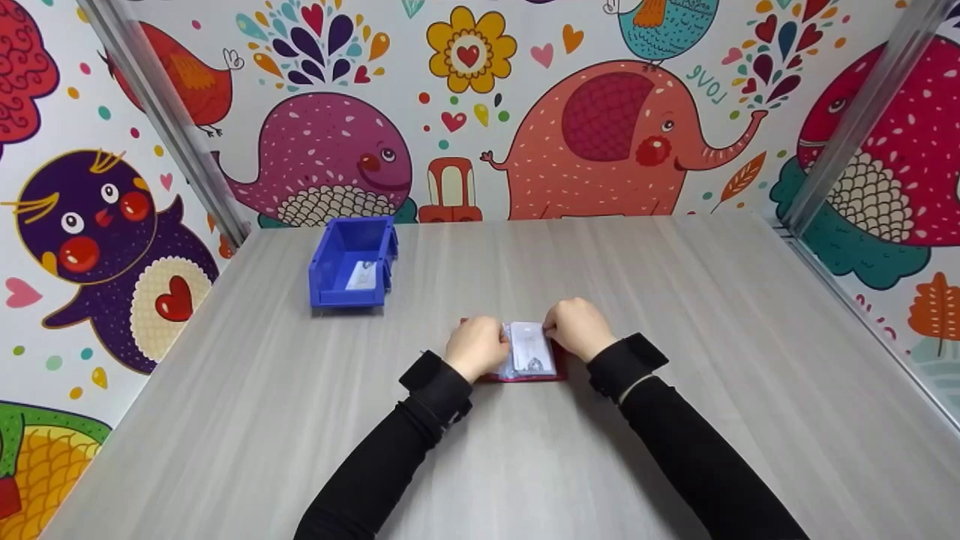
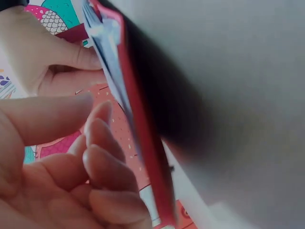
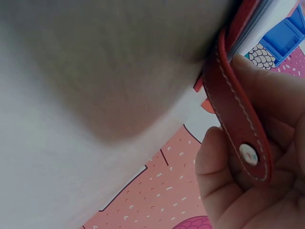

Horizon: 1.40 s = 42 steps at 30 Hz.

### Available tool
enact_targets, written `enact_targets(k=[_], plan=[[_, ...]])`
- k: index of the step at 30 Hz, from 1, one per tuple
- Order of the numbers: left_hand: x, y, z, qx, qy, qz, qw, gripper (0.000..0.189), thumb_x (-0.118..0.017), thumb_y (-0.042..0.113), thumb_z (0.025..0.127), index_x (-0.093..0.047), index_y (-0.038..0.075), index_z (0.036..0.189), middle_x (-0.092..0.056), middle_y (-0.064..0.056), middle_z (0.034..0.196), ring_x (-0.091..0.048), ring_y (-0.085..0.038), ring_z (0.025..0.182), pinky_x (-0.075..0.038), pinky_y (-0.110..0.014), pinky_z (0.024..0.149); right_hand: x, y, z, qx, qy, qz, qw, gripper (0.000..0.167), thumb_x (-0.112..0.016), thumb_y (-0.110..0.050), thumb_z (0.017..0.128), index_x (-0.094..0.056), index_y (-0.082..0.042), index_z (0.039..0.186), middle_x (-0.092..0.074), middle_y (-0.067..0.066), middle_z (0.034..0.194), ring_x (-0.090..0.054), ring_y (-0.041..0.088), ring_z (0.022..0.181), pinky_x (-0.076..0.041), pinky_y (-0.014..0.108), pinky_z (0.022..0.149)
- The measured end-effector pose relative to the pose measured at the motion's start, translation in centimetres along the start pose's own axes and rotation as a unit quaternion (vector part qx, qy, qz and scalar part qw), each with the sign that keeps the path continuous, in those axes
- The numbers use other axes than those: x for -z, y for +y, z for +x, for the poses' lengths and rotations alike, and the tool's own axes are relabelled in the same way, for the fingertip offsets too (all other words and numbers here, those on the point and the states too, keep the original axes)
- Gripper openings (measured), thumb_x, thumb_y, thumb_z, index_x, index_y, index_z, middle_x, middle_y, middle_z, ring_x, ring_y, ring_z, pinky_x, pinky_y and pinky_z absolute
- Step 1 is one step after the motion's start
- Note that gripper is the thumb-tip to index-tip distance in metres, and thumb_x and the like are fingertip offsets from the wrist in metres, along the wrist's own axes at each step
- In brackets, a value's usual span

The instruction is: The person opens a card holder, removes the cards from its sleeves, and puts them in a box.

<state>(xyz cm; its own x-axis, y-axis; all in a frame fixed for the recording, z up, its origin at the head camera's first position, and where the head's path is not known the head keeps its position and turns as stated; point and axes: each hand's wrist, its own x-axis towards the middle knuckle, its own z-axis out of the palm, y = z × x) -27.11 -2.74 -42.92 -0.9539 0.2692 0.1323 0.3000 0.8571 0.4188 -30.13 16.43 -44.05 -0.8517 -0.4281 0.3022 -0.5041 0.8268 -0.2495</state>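
Observation:
An open red card holder with clear sleeves lies on the table, and a white card shows on its right half. My left hand rests over the left half, fingers loosely curled; its thumb lies close to the index fingertip with nothing visible between them. At the right edge my right hand pinches the holder between thumb and finger, right beside the sleeves. A red strap with white stitching and a metal snap hangs loose across the right palm. The holder's left half is mostly hidden by my left hand.
A blue open bin stands at the back left of the wood-grain table, with a white card-like piece inside. Printed cartoon walls enclose the back and sides, with metal posts at the corners.

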Motion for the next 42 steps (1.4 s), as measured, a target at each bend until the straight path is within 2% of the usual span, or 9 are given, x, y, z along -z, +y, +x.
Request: enact_targets(k=[7,12,15,22,31,42], plan=[[-0.50,0.21,-0.06,-0.003,-0.011,0.017,0.9998,0.041,-0.066,0.012,0.078,-0.035,0.018,0.052,-0.044,0.002,0.058,-0.046,-0.021,0.057,-0.044,-0.041,0.058,-0.04,-0.02,-0.02,0.000,0.002,-0.001,1.0000,0.005,-0.078,0.001,0.076,-0.079,-0.004,0.079,-0.073,0.009,0.079,-0.069,0.031,0.075,-0.054,0.043,0.071],[-0.70,0.36,-0.09,0.001,-0.015,0.023,0.9996,0.037,-0.066,0.013,0.079,-0.039,0.016,0.054,-0.061,-0.006,0.069,-0.060,-0.027,0.066,-0.051,-0.045,0.065,-0.02,-0.19,-0.08,-0.005,0.003,-0.001,1.0000,0.005,-0.079,0.000,0.077,-0.078,-0.005,0.078,-0.073,0.008,0.078,-0.069,0.031,0.075,-0.053,0.044,0.071],[-0.74,0.43,-0.05,0.010,-0.025,0.018,0.9995,0.031,-0.068,0.015,0.080,-0.046,0.014,0.059,-0.067,-0.009,0.078,-0.064,-0.028,0.072,-0.052,-0.045,0.067,0.06,-0.29,-0.11,-0.008,0.002,0.000,1.0000,0.005,-0.079,0.000,0.077,-0.079,-0.004,0.079,-0.073,0.009,0.079,-0.069,0.032,0.076,-0.054,0.044,0.072],[-0.70,0.49,0.08,0.031,-0.059,-0.020,0.9976,0.017,-0.072,0.021,0.082,-0.063,0.009,0.075,-0.065,-0.006,0.081,-0.056,-0.021,0.069,-0.051,-0.041,0.069,0.16,-0.39,-0.13,-0.012,-0.001,0.002,0.9999,0.004,-0.078,0.000,0.077,-0.079,-0.004,0.079,-0.073,0.010,0.080,-0.069,0.033,0.076,-0.054,0.044,0.072],[-0.72,0.62,0.24,0.047,-0.084,-0.026,0.9950,0.025,-0.072,0.026,0.086,-0.070,0.002,0.094,-0.069,-0.012,0.097,-0.062,-0.026,0.082,-0.051,-0.042,0.079,0.12,-0.39,-0.06,-0.016,-0.003,0.005,0.9999,0.004,-0.078,0.000,0.077,-0.078,-0.004,0.078,-0.073,0.010,0.080,-0.069,0.033,0.077,-0.054,0.044,0.072],[-0.77,0.72,0.24,0.051,-0.095,-0.017,0.9940,0.025,-0.068,0.026,0.089,-0.070,0.001,0.088,-0.069,-0.013,0.100,-0.062,-0.025,0.083,-0.051,-0.042,0.080,0.16,-0.47,0.02,-0.043,-0.017,0.000,0.9989,0.005,-0.078,-0.001,0.078,-0.079,-0.005,0.082,-0.074,0.010,0.083,-0.069,0.034,0.079,-0.054,0.046,0.073]])
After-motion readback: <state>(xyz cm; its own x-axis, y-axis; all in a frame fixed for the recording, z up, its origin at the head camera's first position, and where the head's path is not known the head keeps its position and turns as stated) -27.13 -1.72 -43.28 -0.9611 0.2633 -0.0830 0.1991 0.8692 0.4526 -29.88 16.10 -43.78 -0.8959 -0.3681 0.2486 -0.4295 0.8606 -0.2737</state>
